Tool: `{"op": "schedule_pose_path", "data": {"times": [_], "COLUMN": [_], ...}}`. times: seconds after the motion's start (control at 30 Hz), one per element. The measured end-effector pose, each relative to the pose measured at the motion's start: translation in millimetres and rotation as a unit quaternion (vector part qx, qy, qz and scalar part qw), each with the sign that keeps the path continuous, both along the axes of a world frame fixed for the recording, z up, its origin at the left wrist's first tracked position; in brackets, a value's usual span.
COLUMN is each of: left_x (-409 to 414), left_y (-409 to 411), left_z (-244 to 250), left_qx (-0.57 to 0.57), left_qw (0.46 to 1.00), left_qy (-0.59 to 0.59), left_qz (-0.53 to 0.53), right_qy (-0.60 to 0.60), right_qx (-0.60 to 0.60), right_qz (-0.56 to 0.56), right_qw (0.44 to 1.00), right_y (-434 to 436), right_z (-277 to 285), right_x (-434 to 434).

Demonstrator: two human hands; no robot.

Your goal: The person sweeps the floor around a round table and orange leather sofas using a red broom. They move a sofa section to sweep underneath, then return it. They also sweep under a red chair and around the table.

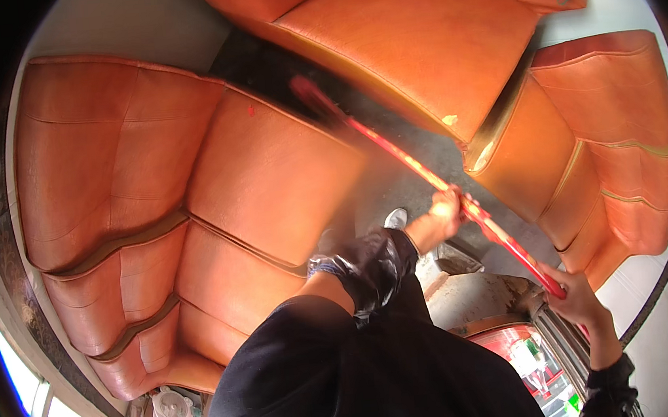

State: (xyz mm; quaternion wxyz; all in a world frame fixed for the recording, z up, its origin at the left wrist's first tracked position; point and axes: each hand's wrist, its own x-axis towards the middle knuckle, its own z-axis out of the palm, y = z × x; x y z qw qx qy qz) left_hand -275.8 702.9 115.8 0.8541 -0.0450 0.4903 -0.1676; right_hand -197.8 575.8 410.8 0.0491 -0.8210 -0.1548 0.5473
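Note:
A long red handle (pixel 404 157) with a pale pattern slants across the middle of the head view. My left hand (pixel 448 211) grips it about halfway along. Around the handle near its lower right end is closed my right hand (pixel 577 300). At the far upper left end a dark red, blurred head, possibly a broom, reaches into the dark gap between the orange sofas; its exact kind cannot be told. Beneath the handle shows a grey floor (pixel 417 141).
Orange leather sofas stand left (pixel 271 172), ahead (pixel 414 40) and right (pixel 628 93). A dustpan-like container (pixel 460 257) lies by a worn, curved surface (pixel 478 294) and a glass-fronted cabinet (pixel 522 353). A white fan-like object (pixel 173 408) is at lower left.

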Motion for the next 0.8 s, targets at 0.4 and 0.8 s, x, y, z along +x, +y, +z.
{"op": "schedule_pose_path", "data": {"times": [0.4,0.8], "left_x": [5.7,-45.5], "left_y": [40.0,-19.0], "left_z": [-11.6,26.5], "left_qx": [0.005,-0.053], "left_qw": [0.998,0.992], "left_qy": [-0.055,-0.044], "left_qz": [0.028,-0.102], "right_qy": [-0.003,-0.082], "right_qx": [0.067,0.088], "right_qz": [-0.078,-0.041], "right_qw": [0.995,0.992], "right_y": [0.4,-61.6], "right_z": [-28.1,8.2], "right_x": [-15.6,-86.1]}}
